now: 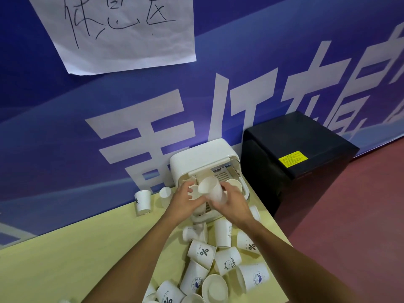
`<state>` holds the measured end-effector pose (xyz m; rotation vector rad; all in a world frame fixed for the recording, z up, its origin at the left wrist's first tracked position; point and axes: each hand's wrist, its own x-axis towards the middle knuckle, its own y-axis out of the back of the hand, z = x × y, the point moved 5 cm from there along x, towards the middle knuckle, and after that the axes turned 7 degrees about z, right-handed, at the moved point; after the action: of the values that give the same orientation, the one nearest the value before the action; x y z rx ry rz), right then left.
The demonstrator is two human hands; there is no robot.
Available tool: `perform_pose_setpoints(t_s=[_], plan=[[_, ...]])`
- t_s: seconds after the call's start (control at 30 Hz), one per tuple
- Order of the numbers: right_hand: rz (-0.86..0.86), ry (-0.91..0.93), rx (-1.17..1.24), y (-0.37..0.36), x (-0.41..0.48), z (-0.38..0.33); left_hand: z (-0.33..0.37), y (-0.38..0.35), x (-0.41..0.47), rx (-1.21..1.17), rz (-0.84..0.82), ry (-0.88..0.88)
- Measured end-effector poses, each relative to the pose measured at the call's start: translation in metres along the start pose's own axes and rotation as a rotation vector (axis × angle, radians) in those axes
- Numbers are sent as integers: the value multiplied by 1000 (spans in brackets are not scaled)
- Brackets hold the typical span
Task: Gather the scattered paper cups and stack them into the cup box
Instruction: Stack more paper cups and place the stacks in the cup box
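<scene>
Both forearms show bare from the picture's lower edge to the left hand (185, 200) and right hand (234, 205).

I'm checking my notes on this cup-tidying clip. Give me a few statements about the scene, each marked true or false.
1. The left hand and the right hand both hold paper cups in front of the cup box. True.
2. The cup box is black. False: it is white, and the black cabinet stands beside it.
3. Loose cups lie scattered on the table. True.
4. The handwritten sign lies on the table. False: the handwritten sign hangs on the blue wall.
</scene>
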<state>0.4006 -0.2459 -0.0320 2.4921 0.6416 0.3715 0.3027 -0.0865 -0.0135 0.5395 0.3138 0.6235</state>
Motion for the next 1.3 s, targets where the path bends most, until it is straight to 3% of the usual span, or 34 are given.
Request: perform_pose_setpoints(t_s=[0.17,0.4,1.0,1.3], plan=[[238,-157,43,34,11,26,-25,8,0,38,65,67],[221,-263,-9,30,33,51,-56,16,-6,46,60,85],[134,-208,-197,4,40,60,-97,18,-6,84,65,168],[146,-20,-52,-25,38,-34,-105,45,-10,69,75,193]])
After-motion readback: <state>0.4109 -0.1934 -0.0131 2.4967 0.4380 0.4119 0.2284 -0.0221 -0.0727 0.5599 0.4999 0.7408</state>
